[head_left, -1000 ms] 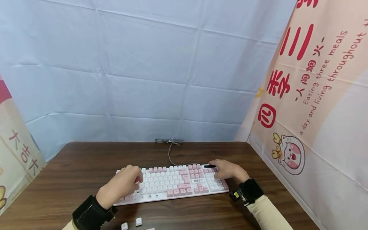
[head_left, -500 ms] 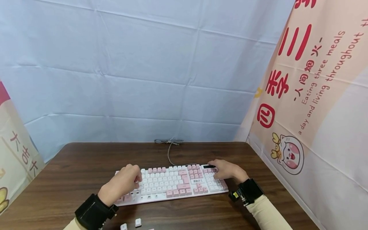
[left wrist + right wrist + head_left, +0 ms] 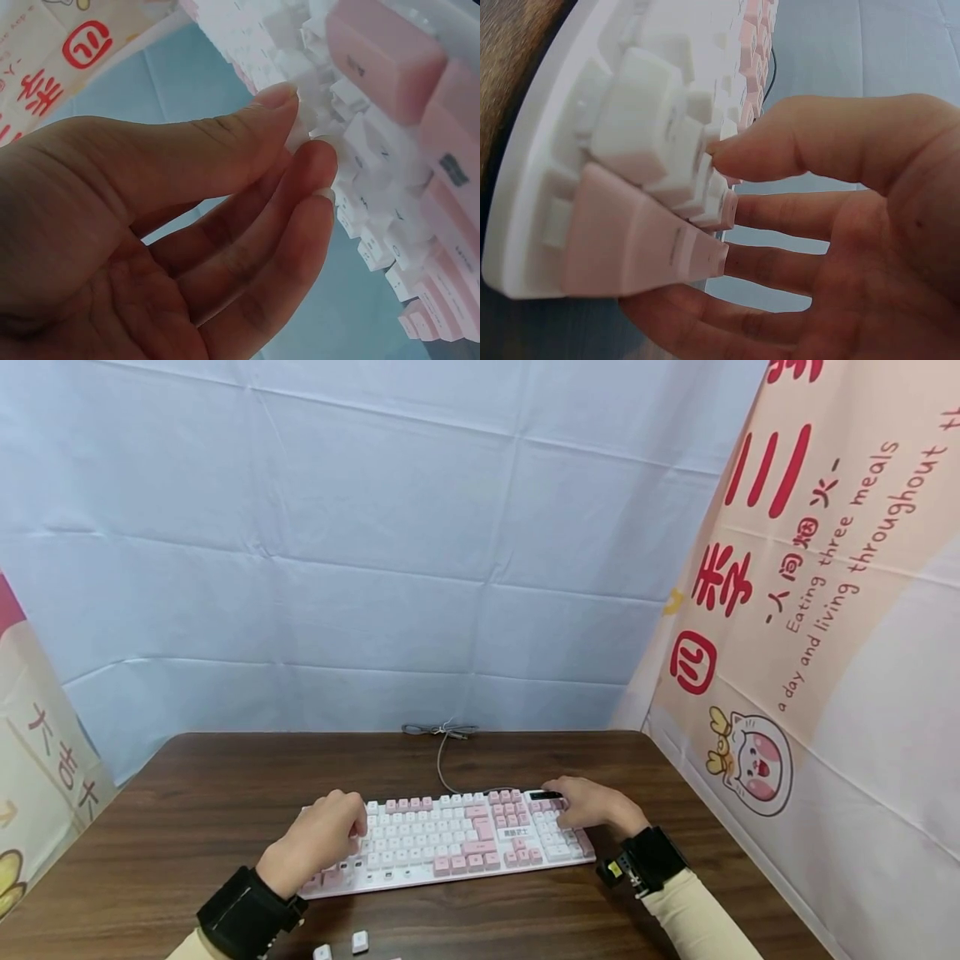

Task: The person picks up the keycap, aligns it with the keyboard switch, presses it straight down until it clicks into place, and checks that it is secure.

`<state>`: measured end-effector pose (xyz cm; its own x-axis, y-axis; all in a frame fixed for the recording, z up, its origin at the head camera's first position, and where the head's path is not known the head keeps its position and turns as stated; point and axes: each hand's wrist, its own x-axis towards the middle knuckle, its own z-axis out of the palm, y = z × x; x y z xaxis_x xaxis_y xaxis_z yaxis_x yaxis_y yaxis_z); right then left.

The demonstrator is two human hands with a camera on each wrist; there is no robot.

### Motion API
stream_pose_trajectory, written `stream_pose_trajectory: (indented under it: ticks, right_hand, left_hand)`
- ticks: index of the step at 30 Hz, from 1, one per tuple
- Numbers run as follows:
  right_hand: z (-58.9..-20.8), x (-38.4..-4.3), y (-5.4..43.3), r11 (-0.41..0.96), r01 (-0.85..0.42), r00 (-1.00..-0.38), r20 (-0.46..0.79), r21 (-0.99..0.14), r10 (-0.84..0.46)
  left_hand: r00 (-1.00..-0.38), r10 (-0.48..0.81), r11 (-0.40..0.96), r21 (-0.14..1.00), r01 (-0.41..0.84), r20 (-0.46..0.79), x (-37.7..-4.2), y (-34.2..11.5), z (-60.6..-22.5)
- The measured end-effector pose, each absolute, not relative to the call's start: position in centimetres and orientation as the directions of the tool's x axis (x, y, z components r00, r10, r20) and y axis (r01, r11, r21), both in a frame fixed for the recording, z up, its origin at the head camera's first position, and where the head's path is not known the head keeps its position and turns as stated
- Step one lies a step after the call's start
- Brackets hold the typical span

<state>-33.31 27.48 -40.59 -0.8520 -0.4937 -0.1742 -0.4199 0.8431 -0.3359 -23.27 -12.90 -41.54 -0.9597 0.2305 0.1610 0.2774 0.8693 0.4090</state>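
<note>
A white and pink keyboard (image 3: 420,839) lies on the wooden table. Over its left part is my left hand (image 3: 311,839), fingers curled. In the left wrist view its thumb and fingertips pinch a small white keycap (image 3: 298,133), mostly covered by them, close against the keys. My right hand (image 3: 592,802) grips the keyboard's right end; seen from the right wrist, the thumb (image 3: 761,150) touches the white keys while the other fingers reach round the edge beside a tall pink key (image 3: 630,240). Dark bare spots (image 3: 388,874) show along the front row.
Two loose white keycaps, one (image 3: 360,941) behind the other (image 3: 322,952), lie on the table (image 3: 480,918) before the keyboard, and a pink edge shows beside them. A tied cable (image 3: 442,728) lies at the back. A light cloth (image 3: 375,568) hangs behind; a printed one (image 3: 810,610) hangs at the right.
My left wrist has shifted slightly to the right, with the hand still over the same keys. The right hand has stayed in place. The whole view has drifted a little.
</note>
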Motion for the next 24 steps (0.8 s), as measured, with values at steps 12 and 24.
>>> stream_pose_trajectory:
  ticks: [12,24]
  right_hand:
    - [-40.67,-33.3,27.47,0.846,-0.401,-0.857,-0.182,-0.351,-0.482]
    - [-40.93,-33.35,27.38,0.857,-0.389,-0.868,-0.178,-0.338,-0.464]
  left_hand:
    - [-0.96,0.225,0.866,0.417,0.276,0.167,-23.42,-12.93,-41.77]
    - [-0.96,0.231,0.869,0.41,0.276,0.156,-23.53,-12.94,-42.05]
